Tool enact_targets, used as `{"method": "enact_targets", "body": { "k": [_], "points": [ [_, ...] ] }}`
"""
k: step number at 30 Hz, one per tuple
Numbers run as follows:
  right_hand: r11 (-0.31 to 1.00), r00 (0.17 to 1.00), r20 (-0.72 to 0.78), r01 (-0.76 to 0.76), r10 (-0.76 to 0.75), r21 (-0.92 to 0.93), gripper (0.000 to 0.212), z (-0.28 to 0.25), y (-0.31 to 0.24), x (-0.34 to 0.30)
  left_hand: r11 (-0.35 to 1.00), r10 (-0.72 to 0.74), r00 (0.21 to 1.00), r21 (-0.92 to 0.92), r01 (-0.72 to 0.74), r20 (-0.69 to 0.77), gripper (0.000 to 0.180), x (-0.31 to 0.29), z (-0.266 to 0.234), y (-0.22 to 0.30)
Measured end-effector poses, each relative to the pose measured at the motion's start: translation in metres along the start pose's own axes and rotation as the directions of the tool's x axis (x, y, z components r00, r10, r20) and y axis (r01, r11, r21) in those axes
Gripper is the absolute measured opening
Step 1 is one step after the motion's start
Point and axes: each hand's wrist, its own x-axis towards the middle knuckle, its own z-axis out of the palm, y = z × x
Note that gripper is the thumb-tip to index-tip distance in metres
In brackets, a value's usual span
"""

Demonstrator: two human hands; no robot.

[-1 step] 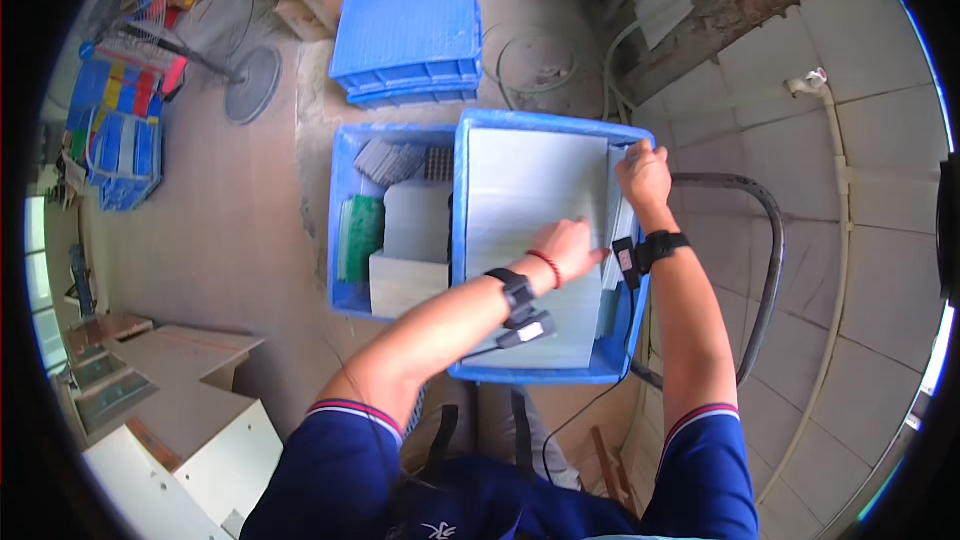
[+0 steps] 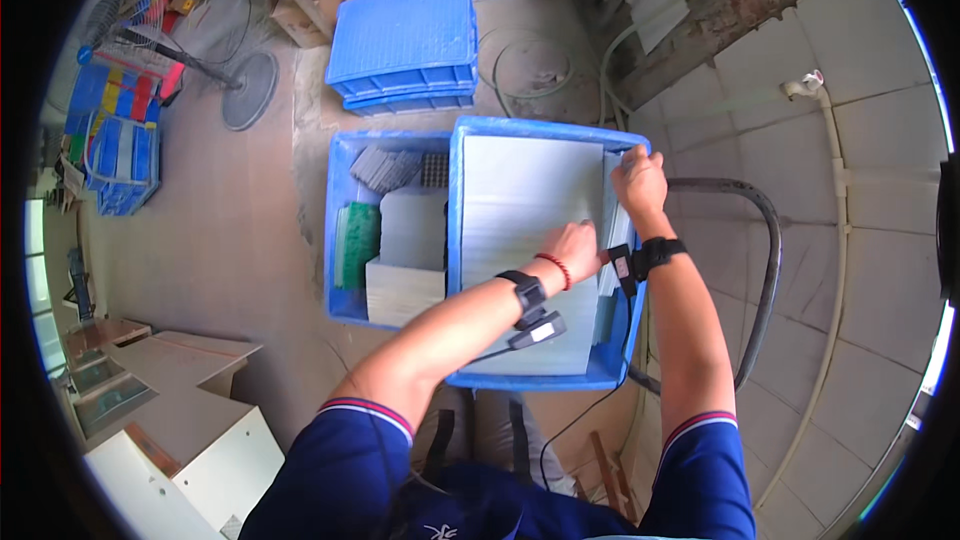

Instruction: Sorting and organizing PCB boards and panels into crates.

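A large white board (image 2: 530, 205) lies flat in the blue crate (image 2: 550, 381) in front of me. My left hand (image 2: 573, 252) is closed at the board's right edge, its fingertips hidden beneath the knuckles. At the crate's far right corner my right hand (image 2: 640, 185) is curled into a grip over the narrow pale panels (image 2: 617, 225) and close to the rim. What either hand grips, if anything, cannot be made out. Those panels stand between the board and the crate's right wall. Each wrist wears a black strap with a small wired box.
Left of the crate, a second blue crate (image 2: 338, 230) holds grey ribbed blocks (image 2: 387, 169), green sheets (image 2: 357, 245) and white pieces (image 2: 405, 292). Lidded blue crates (image 2: 402, 45) are stacked beyond. A black curved bar (image 2: 772, 250) juts out on the right beside the tiled wall.
My left hand has shifted slightly right and down along the board's edge, its fingers more curled. My right hand keeps its place at the corner. The whole view has moved a little.
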Motion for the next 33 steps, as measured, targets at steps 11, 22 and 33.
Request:
{"method": "enact_targets", "body": {
  "k": [11, 22, 33],
  "points": [
    [0.999, 0.996, 0.083, 0.035, -0.034, -0.002, 0.027, -0.016, 0.010, 0.000, 0.990, -0.138, 0.959, 0.068, 0.125, 0.246, 0.053, 0.055, 0.026, 0.030],
    [0.997, 0.985, 0.164, -0.063, 0.056, 0.039, 0.068, -0.005, 0.029, -0.033, 0.982, -0.188, 0.953, 0.025, 0.188, 0.237, 0.043, 0.066, 0.030, 0.025],
    [0.981, 0.951, 0.269, -0.113, 0.154, -0.160, 0.053, -0.025, 0.017, -0.034, 0.991, -0.129, 0.978, -0.016, 0.134, 0.166, 0.045, 0.046, 0.023, 0.034]
  ]
}}
